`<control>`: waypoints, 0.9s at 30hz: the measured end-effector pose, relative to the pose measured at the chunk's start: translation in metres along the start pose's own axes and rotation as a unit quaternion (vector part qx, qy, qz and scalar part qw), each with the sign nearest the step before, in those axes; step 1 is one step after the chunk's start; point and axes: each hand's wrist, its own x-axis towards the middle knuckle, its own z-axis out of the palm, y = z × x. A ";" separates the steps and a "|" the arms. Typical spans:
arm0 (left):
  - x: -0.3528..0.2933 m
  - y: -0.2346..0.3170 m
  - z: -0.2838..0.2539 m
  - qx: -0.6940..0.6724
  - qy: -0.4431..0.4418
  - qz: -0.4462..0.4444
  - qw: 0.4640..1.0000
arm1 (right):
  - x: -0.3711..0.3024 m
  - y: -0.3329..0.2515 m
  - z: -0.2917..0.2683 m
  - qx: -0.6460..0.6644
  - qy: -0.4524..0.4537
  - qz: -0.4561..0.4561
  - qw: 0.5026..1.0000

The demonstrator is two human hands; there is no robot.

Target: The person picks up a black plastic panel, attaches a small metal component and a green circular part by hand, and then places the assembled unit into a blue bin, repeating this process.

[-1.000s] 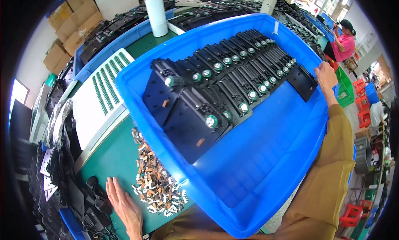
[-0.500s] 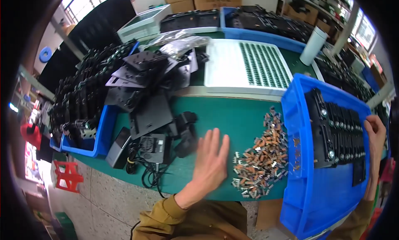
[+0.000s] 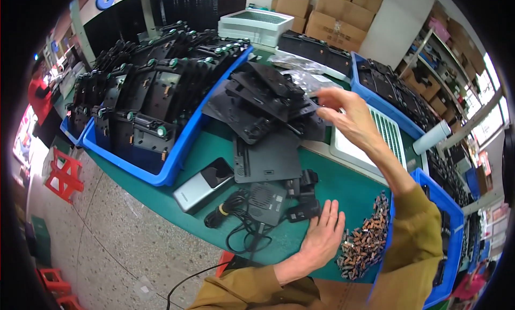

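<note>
My left hand (image 3: 321, 236) lies on the green table (image 3: 347, 177) with its fingers stretched out, just beside some black plastic parts (image 3: 307, 208). My right hand (image 3: 351, 119) is raised over the table, its fingers bent and apart with nothing seen in them. Nearest to it is a heap of flat black plastic panels (image 3: 268, 159), at its left. Behind its wrist stands a white tray (image 3: 343, 145) with rows of small green pieces, partly covered by the arm. To the right of my left hand is a pile of small metal and orange-brown parts (image 3: 365, 243).
At the left, a blue bin (image 3: 179, 154) holds many black assemblies. A silver-and-black box (image 3: 204, 185) and a grey device with cables (image 3: 266, 203) sit near the front edge. Another blue bin (image 3: 455, 216) stands at the right, and a white bottle (image 3: 432, 137) behind it.
My right hand has left the blue bin at the right and come across toward the black panels. My left hand rests near the same spot. The view has swung left.
</note>
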 end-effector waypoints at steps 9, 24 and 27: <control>-0.001 0.002 0.009 -0.018 0.036 -0.014 0.999 | 0.066 0.006 0.063 -0.226 -0.057 -0.092 0.968; -0.001 0.002 0.007 -0.001 0.020 0.006 1.000 | 0.039 0.013 0.054 -0.012 0.011 -0.103 0.995; 0.002 0.006 0.007 0.009 0.009 0.020 1.000 | 0.024 0.004 0.024 0.105 0.097 -0.064 0.988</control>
